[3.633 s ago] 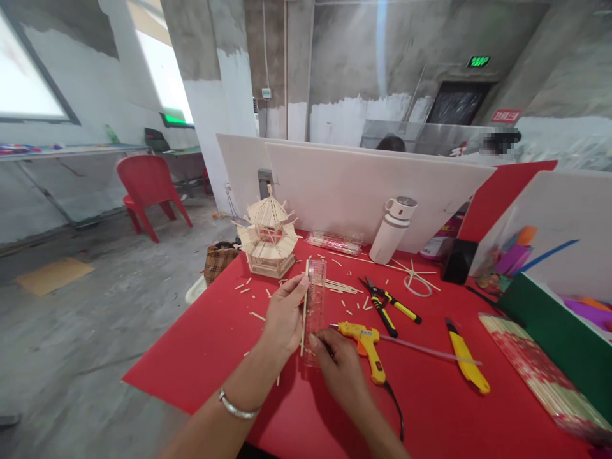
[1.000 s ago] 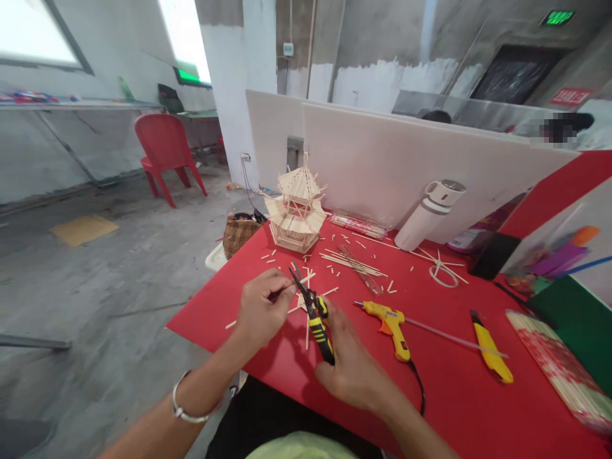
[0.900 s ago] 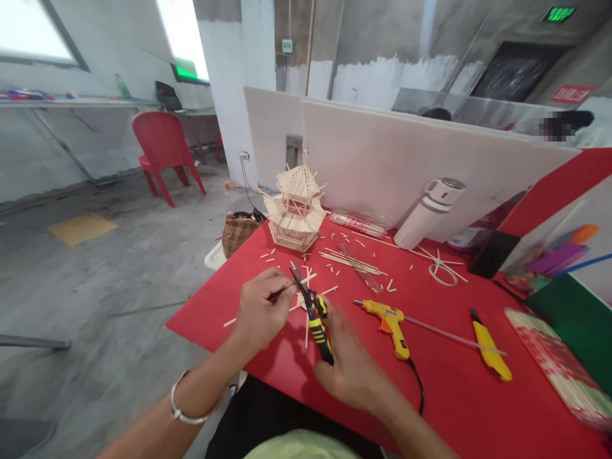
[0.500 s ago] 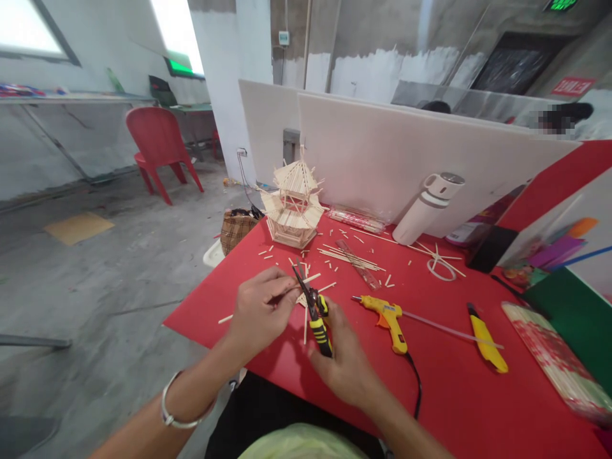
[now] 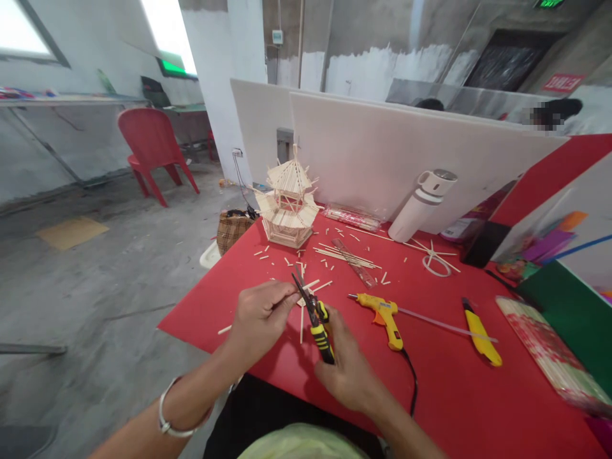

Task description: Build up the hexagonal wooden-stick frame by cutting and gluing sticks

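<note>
With fingertips pinched together, my left hand [image 5: 268,319] holds a thin wooden stick, mostly hidden by the fingers, at the blades of the shears. My right hand [image 5: 347,363] is wrapped round the yellow and black handles of these shears [image 5: 321,341]; their dark blades point away from me, tips slightly apart. Beneath the blades, a small star-shaped piece made of wooden sticks [image 5: 301,325] lies on the red table, partly covered. A pagoda model built of wooden sticks [image 5: 289,210] stands upright beyond my hands.
Right of my hands on the red table [image 5: 344,408] lie a yellow glue gun [image 5: 382,311] with its cord and a yellow utility knife [image 5: 480,335]. Farther back are a clear ruler [image 5: 354,261], loose sticks, cut bits and a white bottle [image 5: 421,207]. Bagged sticks [image 5: 549,350] lie far right.
My head view has shifted slightly, moving the scene a little left. My left fingers have closed in nearer the blades, and less of the stick shows. Both hands keep their hold.
</note>
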Tool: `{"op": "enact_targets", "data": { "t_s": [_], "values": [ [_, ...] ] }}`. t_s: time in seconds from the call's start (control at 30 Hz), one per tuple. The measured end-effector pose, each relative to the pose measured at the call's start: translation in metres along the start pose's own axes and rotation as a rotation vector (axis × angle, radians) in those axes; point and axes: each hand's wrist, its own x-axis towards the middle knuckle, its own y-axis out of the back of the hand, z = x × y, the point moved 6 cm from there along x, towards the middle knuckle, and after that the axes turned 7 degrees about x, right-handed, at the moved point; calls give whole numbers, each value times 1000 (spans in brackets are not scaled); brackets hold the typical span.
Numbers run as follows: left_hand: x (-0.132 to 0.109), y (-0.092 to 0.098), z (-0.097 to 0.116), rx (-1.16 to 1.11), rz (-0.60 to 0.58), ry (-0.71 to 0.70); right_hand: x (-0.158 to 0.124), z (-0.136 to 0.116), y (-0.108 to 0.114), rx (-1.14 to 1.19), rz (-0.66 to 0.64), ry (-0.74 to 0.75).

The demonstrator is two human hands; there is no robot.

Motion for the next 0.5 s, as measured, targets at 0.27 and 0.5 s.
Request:
{"op": "enact_targets", "data": {
  "t_s": [0.27, 0.5],
  "values": [
    [5, -1, -1, -76, -172, 4, -1, -2, 5, -60, -42, 12],
    [-7, -20, -12, -80, -198, 93, -9, -2, 5, 7, -39, -93]
  ]
}}
